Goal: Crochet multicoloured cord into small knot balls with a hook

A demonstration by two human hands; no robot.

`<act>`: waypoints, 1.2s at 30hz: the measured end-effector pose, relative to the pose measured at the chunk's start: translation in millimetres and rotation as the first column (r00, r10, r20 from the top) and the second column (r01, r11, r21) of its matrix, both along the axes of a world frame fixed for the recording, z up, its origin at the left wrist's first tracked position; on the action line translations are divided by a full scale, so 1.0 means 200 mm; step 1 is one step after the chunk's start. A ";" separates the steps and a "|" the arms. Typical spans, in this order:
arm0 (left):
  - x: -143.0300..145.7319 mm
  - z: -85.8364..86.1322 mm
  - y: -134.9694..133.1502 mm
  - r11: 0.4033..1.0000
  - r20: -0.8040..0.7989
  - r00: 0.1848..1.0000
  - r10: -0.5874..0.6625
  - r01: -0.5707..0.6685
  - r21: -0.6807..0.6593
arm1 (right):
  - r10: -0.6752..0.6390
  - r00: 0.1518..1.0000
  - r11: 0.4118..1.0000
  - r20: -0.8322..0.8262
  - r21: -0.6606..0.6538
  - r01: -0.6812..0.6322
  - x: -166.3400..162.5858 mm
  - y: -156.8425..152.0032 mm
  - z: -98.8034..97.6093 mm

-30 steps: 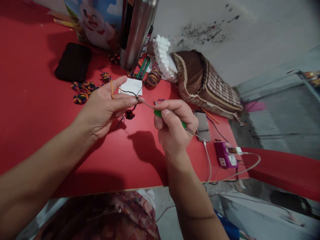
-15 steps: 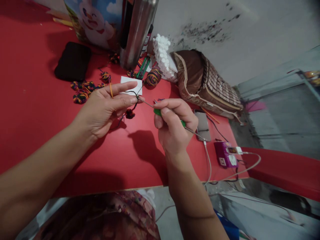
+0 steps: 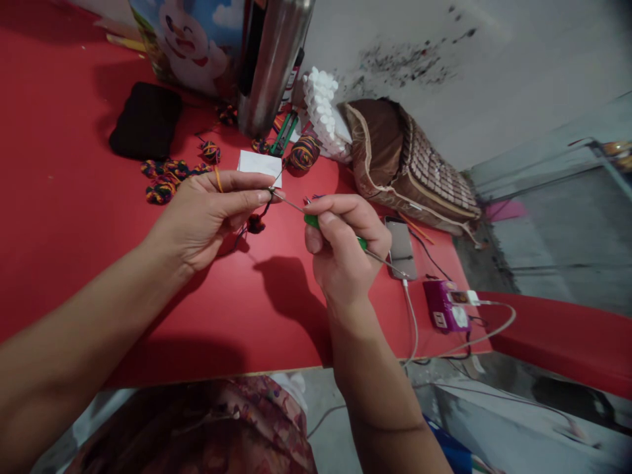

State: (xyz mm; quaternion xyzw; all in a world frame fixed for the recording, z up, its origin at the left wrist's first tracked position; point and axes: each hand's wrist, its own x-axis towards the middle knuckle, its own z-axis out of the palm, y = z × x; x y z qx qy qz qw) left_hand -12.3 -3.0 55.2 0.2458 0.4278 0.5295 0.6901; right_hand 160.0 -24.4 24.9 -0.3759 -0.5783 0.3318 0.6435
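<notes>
My right hand grips a crochet hook by its green handle, and the thin metal shaft points left. The hook's tip meets dark yarn at the fingertips of my left hand, which pinches that yarn between thumb and index finger. Below those fingertips hangs a small dark red and black crocheted piece. An orange strand of yarn wraps round a finger of my left hand. Multicoloured crocheted pieces lie on the table just beyond the left hand.
On the red table stand a steel flask and a cartoon-printed bag. Nearby are a yarn ball, green cutter, white paper and black pouch. A phone, purple power box and brown cushion lie rightward.
My left index finger has come down towards the thumb, closing the gap where the dark yarn was stretched. The right hand and crochet hook have hardly moved.
</notes>
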 end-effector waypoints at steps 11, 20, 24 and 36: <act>-0.01 -0.03 0.01 0.998 -0.111 0.994 0.005 0.002 0.066 | 0.033 0.999 0.999 0.012 0.015 -0.033 0.00 0.00 0.00; -0.01 -0.03 0.00 0.997 -0.075 0.997 -0.007 0.013 0.077 | 0.017 1.000 1.000 0.009 -0.007 -0.017 0.00 0.00 0.00; -0.01 -0.03 0.00 0.995 -0.048 0.997 -0.053 0.056 0.081 | 0.027 1.000 0.999 -0.004 -0.030 -0.027 0.00 0.00 0.00; 0.01 -0.03 -0.02 0.994 0.131 0.989 -0.069 0.057 0.092 | 0.074 0.996 0.996 -0.050 -0.041 -0.076 -0.02 -0.01 -0.02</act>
